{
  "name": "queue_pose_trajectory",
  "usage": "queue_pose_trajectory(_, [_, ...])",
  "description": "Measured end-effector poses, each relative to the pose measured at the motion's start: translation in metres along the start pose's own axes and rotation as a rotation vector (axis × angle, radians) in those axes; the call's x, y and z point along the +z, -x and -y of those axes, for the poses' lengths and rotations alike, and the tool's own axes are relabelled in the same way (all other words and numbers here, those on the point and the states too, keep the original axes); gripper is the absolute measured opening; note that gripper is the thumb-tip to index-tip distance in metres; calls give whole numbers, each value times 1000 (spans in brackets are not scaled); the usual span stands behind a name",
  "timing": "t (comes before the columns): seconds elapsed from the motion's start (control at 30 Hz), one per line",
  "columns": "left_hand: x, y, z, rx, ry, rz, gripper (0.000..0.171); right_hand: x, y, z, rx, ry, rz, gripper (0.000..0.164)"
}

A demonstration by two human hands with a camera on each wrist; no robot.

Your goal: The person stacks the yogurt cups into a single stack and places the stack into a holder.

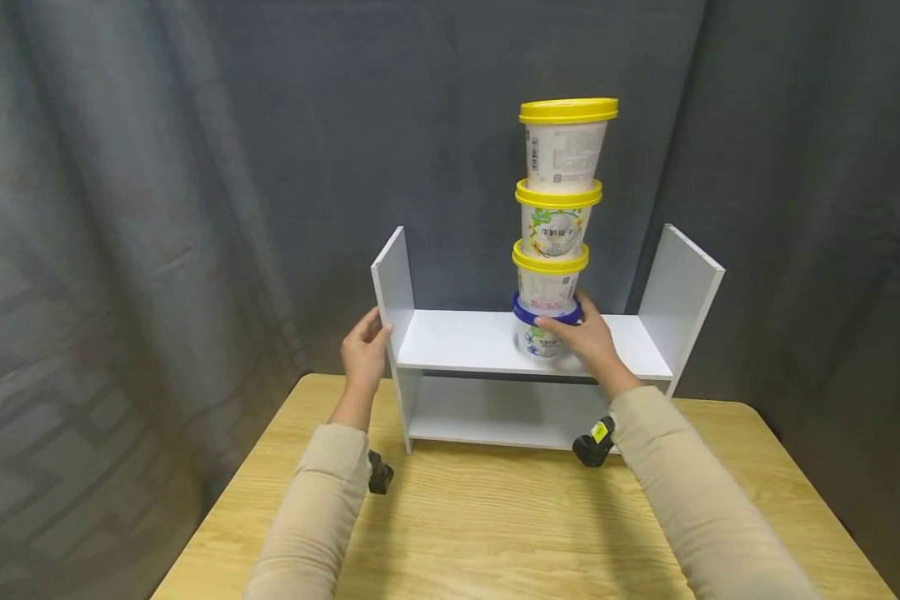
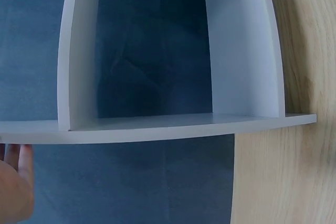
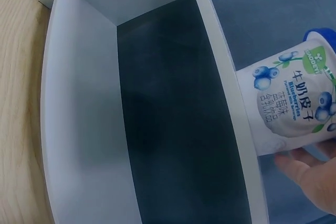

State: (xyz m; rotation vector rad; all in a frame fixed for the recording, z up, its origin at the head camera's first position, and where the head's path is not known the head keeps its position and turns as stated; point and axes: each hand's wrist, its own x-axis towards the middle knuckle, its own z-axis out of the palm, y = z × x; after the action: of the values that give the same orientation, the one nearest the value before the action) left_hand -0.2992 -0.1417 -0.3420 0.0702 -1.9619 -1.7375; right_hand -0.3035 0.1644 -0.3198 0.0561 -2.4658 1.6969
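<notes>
My right hand (image 1: pixel 583 333) grips the bottom tub (image 1: pixel 537 342), a white blueberry-flavour one with a blue lid, thumb on its near side. On that lid stands a yellow-lidded tub (image 1: pixel 547 287), below a second yellow-lidded tub (image 1: pixel 557 232) and a third (image 1: pixel 566 154) at the top; the stack leans slightly right. In the right wrist view the blueberry tub (image 3: pixel 294 98) has its base at the upper board of a white shelf (image 3: pixel 223 69). My left hand (image 1: pixel 363 350) touches the outer face of the shelf's left side panel (image 1: pixel 393 283), its fingers (image 2: pixel 25 161) against it.
The two-level white shelf stands on a wooden table (image 1: pixel 480 517), its lower board (image 1: pixel 487 412) under the stack. Its right side panel (image 1: pixel 678 296) rises beyond my right hand. A dark grey curtain (image 1: pixel 330 150) hangs close behind.
</notes>
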Motion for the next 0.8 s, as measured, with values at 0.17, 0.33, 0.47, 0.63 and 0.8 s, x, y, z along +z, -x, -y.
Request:
queue_pose_trajectory(0.17, [2,1,-3,-10,3,-25,37,3,-1,-1,-27,-24,-9,99])
queue_pose_trajectory(0.33, [7,3,-8,-55,10,-21,42,2,-1,-1,-27,11,-7,101])
queue_pose_trajectory(0.47, [12,5,-12,-76,25,-1,46,-1,0,-5,-1,40,-8,103])
queue_pose_trajectory(0.63, [10,13,-15,-55,-78,23,55,-5,7,-13,32,92,-9,105])
queue_pose_trajectory(0.8, [5,29,-19,26,-311,48,69,-13,23,-25,-25,200,-15,93])
